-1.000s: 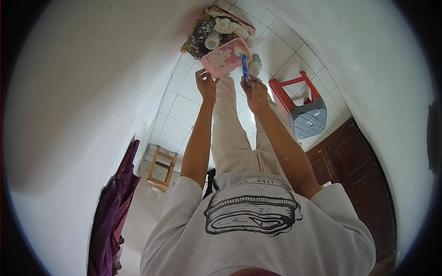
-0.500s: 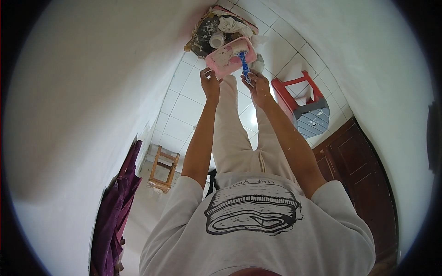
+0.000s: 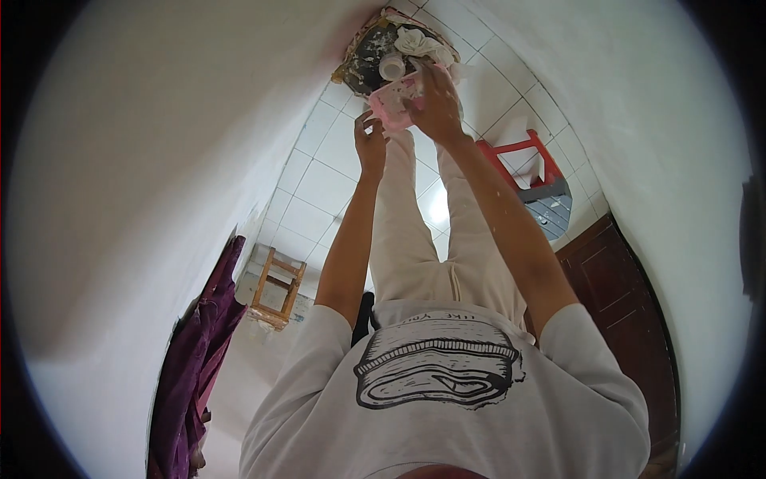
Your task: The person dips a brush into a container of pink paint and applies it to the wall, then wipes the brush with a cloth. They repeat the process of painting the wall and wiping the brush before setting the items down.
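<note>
A pink tray [image 3: 390, 112] with whitish paste in it is tilted in front of my legs. My left hand [image 3: 370, 145] has its fingers curled at the tray's near left corner, pinching its edge. Over the right side of the tray reaches my right hand [image 3: 438, 105], its thumb bent inward and its fingers curved toward the far edge. The back of that hand covers whatever lies under it. The blue-handled brush seen earlier is hidden from view.
Beyond the tray lies a dark, paste-spattered surface with a white cup [image 3: 392, 67] and a crumpled whitish bag [image 3: 412, 41]. A red and grey stool [image 3: 548, 195] stands at right, a wooden stool [image 3: 277, 291] at left. Purple cloth [image 3: 195, 367] hangs by the left wall.
My right hand has moved forward and over the tray from beside the blue handle, which no longer shows. The left hand stays at the tray's corner. The view has shifted slightly.
</note>
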Demonstrator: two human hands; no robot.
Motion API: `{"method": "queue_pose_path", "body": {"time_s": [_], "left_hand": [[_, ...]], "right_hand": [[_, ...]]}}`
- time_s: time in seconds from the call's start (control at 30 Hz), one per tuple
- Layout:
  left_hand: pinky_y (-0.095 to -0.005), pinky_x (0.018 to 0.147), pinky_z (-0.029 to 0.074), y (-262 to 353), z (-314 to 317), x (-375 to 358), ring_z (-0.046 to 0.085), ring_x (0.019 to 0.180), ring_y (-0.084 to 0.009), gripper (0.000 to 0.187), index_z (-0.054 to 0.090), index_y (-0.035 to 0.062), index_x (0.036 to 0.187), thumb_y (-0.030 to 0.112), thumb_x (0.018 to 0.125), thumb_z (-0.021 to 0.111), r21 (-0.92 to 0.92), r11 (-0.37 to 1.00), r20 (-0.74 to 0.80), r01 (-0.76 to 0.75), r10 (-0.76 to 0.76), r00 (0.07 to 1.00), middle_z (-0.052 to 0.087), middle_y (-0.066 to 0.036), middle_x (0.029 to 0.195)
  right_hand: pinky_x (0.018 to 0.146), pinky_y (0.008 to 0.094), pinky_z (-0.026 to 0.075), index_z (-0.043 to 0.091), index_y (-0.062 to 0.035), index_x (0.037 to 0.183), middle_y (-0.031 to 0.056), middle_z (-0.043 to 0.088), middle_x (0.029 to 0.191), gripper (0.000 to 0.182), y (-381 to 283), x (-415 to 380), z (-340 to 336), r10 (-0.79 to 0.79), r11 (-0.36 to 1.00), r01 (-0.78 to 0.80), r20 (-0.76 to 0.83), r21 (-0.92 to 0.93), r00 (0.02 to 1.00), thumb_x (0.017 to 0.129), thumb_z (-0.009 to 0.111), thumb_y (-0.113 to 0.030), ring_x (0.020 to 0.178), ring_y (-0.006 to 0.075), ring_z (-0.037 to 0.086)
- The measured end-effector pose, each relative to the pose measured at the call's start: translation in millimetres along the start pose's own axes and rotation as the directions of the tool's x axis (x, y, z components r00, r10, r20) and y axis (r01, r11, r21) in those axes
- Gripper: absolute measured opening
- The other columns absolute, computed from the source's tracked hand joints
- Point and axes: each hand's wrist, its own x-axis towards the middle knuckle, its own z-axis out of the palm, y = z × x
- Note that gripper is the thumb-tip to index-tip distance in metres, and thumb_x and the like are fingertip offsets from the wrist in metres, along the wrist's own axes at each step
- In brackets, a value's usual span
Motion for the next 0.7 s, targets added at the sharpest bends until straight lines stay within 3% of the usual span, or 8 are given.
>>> {"method": "queue_pose_path", "body": {"time_s": [0.13, 0.17, 0.27, 0.37, 0.47, 0.57, 0.67, 0.7], "left_hand": [[-0.0338, 0.080, 0.054, -2.1, -8.7, 2.5, 0.059, 0.099, -0.0194, 0.038, 0.051, 0.0095, 0.134, 0.018, 0.098, 0.054, 0.053, 0.998, 0.013, -0.023, 0.022, 1.000, 0.055, -0.009, 0.118], [-0.0337, 0.080, 0.055, -0.3, -9.2, 1.8, 0.060, 0.100, -0.0199, 0.040, 0.050, 0.0099, 0.136, 0.018, 0.097, 0.054, 0.039, 0.999, 0.023, -0.011, 0.010, 1.000, 0.055, -0.009, 0.119], [-0.0329, 0.080, 0.055, 6.7, -11.5, 4.1, 0.062, 0.100, -0.0208, 0.045, 0.047, 0.0102, 0.141, 0.016, 0.097, 0.055, 0.027, 1.000, 0.046, -0.005, 0.004, 0.999, 0.055, -0.010, 0.122], [-0.0329, 0.079, 0.056, 4.9, -11.6, 7.7, 0.063, 0.099, -0.0213, 0.045, 0.047, 0.0098, 0.142, 0.014, 0.097, 0.054, 0.020, 1.000, 0.066, -0.017, 0.016, 0.998, 0.055, -0.011, 0.122], [-0.0325, 0.078, 0.056, -0.5, -10.9, 15.3, 0.063, 0.096, -0.0205, 0.044, 0.047, 0.0096, 0.141, 0.013, 0.097, 0.053, -0.023, 0.997, 0.082, -0.076, 0.078, 0.994, 0.056, -0.013, 0.122], [-0.0360, 0.090, 0.053, 5.8, -10.0, 12.9, 0.062, 0.107, -0.0205, 0.048, 0.042, 0.0066, 0.146, 0.015, 0.100, 0.049, -0.028, 0.998, 0.139, -0.048, 0.052, 0.989, 0.058, -0.011, 0.122], [-0.0377, 0.095, 0.049, 21.1, -10.5, 10.3, 0.059, 0.114, -0.0208, 0.050, 0.042, 0.0071, 0.146, 0.017, 0.098, 0.051, -0.028, 0.998, 0.135, -0.061, 0.064, 0.989, 0.059, -0.011, 0.125], [-0.0391, 0.098, 0.047, 24.6, -13.1, 13.1, 0.057, 0.118, -0.0214, 0.051, 0.042, 0.0072, 0.147, 0.018, 0.097, 0.051, 0.026, 0.997, 0.143, -0.076, 0.071, 0.987, 0.058, -0.011, 0.128]], "right_hand": [[0.103, 0.0478, 0.045, 0.042, -0.0042, 0.141, 0.0215, 0.050, 0.138, 0.071, 17.9, 32.3, 28.2, -0.119, 0.991, 0.129, 0.205, -0.037, 0.972, 0.081, 0.075, -0.022, 0.125, 0.0407, 0.051], [0.103, 0.0462, 0.046, 0.043, -0.0073, 0.143, 0.0186, 0.053, 0.138, 0.071, 22.0, 40.3, 29.3, -0.006, 0.984, 0.068, 0.350, -0.167, 0.937, 0.082, 0.074, -0.024, 0.123, 0.0382, 0.054], [0.103, 0.0445, 0.047, 0.046, -0.0089, 0.140, 0.0161, 0.057, 0.135, 0.065, 28.3, 47.9, 28.2, -0.174, 0.962, 0.227, 0.303, -0.150, 0.937, 0.083, 0.074, -0.024, 0.123, 0.0363, 0.056], [0.099, 0.0439, 0.050, 0.049, -0.0110, 0.139, 0.0108, 0.057, 0.137, 0.061, 26.8, 46.9, 18.0, -0.229, 0.965, 0.252, 0.240, -0.070, 0.943, 0.086, 0.071, -0.032, 0.127, 0.0305, 0.054], [0.100, 0.0442, 0.049, 0.050, -0.0094, 0.136, 0.0105, 0.058, 0.135, 0.060, 12.7, 41.7, -2.6, -0.279, 0.959, 0.283, 0.152, -0.005, 0.948, 0.084, 0.074, -0.027, 0.125, 0.0302, 0.056], [0.094, 0.0436, 0.052, 0.050, -0.0072, 0.135, 0.0122, 0.060, 0.130, 0.063, -13.4, 31.7, -35.9, -0.348, 0.924, 0.343, 0.001, 0.169, 0.938, 0.080, 0.077, -0.022, 0.119, 0.0316, 0.059], [0.097, 0.0429, 0.051, 0.050, -0.0007, 0.131, 0.0158, 0.062, 0.130, 0.066, -27.4, 1.9, -57.4, -0.188, 0.946, 0.188, -0.023, 0.263, 0.982, 0.073, 0.082, -0.009, 0.116, 0.0369, 0.061], [0.094, 0.0427, 0.053, 0.050, -0.0001, 0.130, 0.0165, 0.063, 0.126, 0.067, -24.4, -6.4, -58.9, -0.171, 0.948, 0.164, 0.000, 0.273, 0.985, 0.073, 0.084, -0.012, 0.112, 0.0370, 0.063]]}}
